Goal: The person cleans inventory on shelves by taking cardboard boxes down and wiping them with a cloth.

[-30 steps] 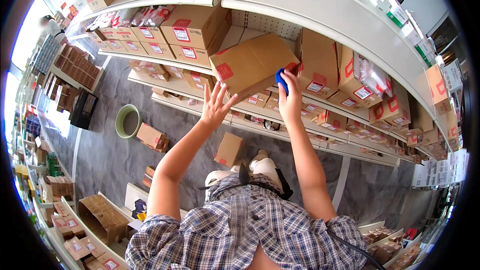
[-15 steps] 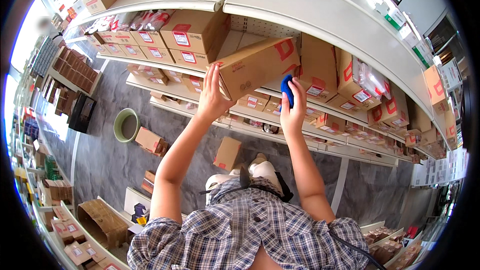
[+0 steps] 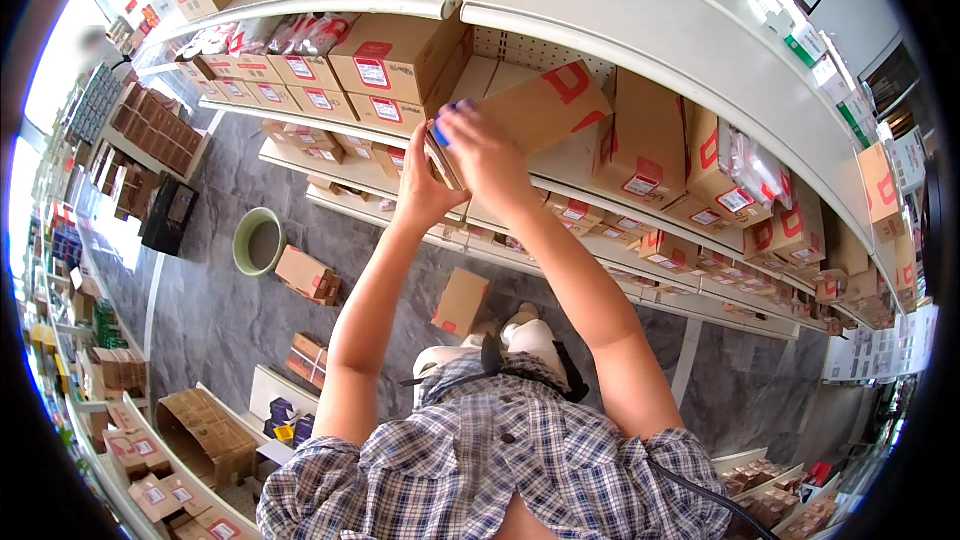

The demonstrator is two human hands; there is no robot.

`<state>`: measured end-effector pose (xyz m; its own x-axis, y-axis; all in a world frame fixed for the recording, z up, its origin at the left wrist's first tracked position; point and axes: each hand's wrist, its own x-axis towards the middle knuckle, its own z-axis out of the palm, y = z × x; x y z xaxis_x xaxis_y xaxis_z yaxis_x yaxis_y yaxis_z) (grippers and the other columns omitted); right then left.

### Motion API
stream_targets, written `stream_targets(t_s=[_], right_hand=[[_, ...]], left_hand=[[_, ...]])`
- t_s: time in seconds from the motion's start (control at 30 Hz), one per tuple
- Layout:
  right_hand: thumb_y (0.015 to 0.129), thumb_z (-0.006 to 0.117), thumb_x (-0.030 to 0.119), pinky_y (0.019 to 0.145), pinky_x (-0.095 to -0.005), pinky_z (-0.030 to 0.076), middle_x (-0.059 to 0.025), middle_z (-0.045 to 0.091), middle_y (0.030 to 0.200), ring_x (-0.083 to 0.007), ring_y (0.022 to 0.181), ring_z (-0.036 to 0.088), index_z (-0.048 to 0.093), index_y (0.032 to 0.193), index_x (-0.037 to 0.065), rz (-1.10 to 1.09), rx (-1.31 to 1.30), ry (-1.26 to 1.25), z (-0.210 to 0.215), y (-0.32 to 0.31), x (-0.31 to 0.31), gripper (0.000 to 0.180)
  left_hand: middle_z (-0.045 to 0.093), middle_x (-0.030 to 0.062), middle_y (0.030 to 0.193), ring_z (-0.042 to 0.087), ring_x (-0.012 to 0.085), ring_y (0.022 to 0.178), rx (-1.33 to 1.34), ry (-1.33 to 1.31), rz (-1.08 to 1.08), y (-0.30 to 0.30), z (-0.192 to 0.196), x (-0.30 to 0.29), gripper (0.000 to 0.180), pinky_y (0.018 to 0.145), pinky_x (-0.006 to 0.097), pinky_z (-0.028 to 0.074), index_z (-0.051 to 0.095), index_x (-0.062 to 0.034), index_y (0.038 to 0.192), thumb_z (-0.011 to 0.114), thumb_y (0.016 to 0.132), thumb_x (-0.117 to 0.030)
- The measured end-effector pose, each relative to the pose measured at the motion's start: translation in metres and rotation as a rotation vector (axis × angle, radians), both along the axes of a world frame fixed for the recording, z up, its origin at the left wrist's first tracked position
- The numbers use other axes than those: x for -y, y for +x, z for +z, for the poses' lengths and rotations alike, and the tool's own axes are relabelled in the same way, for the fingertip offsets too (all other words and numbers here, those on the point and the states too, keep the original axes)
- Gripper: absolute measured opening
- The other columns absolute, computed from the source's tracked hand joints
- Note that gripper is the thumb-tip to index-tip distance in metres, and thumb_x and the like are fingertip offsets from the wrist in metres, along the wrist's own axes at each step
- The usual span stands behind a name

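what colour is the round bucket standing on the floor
Pale green, with a grey inside: the bucket shows in the head view, left of the person's arms.

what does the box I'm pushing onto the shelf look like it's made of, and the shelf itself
Box: brown corrugated-looking cardboard, matte, with red printed marks. Shelf: looks like painted metal, smooth off-white with a rolled front edge and a perforated back panel, though that's a guess.

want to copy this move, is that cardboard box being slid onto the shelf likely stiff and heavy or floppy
The cardboard box probably stays stiff: its edges look straight. Likely fairly light, since the left hand and right hand hold it overhead. Its smooth sides may slip.
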<state>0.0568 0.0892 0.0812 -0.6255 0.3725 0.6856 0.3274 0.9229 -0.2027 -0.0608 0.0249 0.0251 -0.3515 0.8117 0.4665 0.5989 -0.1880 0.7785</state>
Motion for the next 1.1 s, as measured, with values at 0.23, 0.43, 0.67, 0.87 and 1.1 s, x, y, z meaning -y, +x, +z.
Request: stream_targets(t_s=[0.23,0.43,0.67,0.87,1.1], right_hand=[[0.088,0.053,0.005,0.090,-0.0386,0.049,-0.0110,0.053,0.129,-0.0289,0.109,0.058,0.054,0.122,0.002,-0.366,-0.095,-0.330,0.001,0.045,-0.056,0.035],[0.091,0.046,0.008,0.103,-0.0392,0.038,-0.0127,0.051,0.132,-0.0273,0.124,0.047,0.054,0.123,0.000,0.039,0.157,0.120,0.001,-0.014,0.019,0.033],[0.093,0.044,0.006,0.088,-0.0384,0.050,-0.0131,0.050,0.133,-0.0285,0.110,0.057,0.047,0.128,0.001,-0.178,-0.066,-0.425,-0.007,0.028,-0.045,0.036],[0.086,0.053,0.004,0.097,-0.0400,0.042,-0.0141,0.057,0.120,-0.0313,0.112,0.053,0.059,0.115,0.000,-0.125,-0.097,-0.096,-0.023,0.023,-0.008,0.029],[0.085,0.050,0.006,0.103,-0.0406,0.037,-0.0127,0.053,0.126,-0.0289,0.123,0.046,0.055,0.120,0.000,0.024,0.027,0.064,-0.017,0.013,0.027,0.037]], left_hand=[[0.034,0.0177,0.137,0.037,0.0310,0.127,-0.003,-0.014,-0.049,0.002,0.011,-0.003,0.109,0.098,0.040,0.045,0.021,-0.0021,0.140,0.085,0.054,-0.018],[0.039,0.0215,0.135,0.039,0.0374,0.125,-0.109,0.092,-0.035,-0.005,-0.010,-0.003,0.101,0.102,0.044,0.037,0.027,0.0012,0.138,0.083,0.057,-0.023],[0.033,0.0156,0.140,0.034,0.0318,0.129,0.053,0.021,-0.067,-0.004,-0.001,-0.003,0.111,0.096,0.040,0.047,0.022,-0.0049,0.141,0.087,0.051,-0.017],[0.035,0.0175,0.139,0.037,0.0329,0.128,0.029,-0.001,-0.063,0.000,0.014,-0.009,0.105,0.097,0.040,0.045,0.024,-0.0027,0.140,0.084,0.056,-0.018],[0.037,0.0211,0.137,0.040,0.0339,0.126,0.045,0.069,-0.043,-0.007,0.005,-0.009,0.092,0.097,0.041,0.045,0.029,0.0001,0.138,0.080,0.064,-0.017]])
